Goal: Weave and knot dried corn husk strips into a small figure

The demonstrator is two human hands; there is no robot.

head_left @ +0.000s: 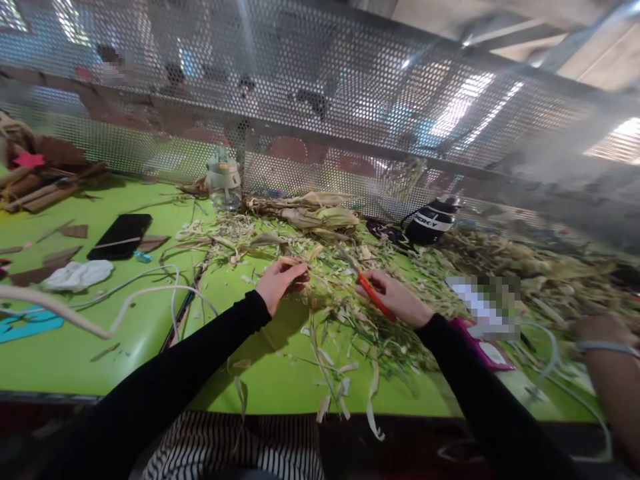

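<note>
Orange-handled scissors in closed right hand, pale strip in closed left hand, transparent bottle, black flask beyond, contents unclear.

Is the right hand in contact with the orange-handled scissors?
Touching: the head view shows the right hand gripping the orange-handled scissors by the handle.

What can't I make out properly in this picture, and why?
All in the head view:
Pale plant strip: partly hidden by the left hand.
Scissors: handles partly covered by the right hand.
People: blurred behind the perforated metal screen.
Whitish rectangle: partly pixelated.
Other person's forearm: cut off by the right edge.
</note>
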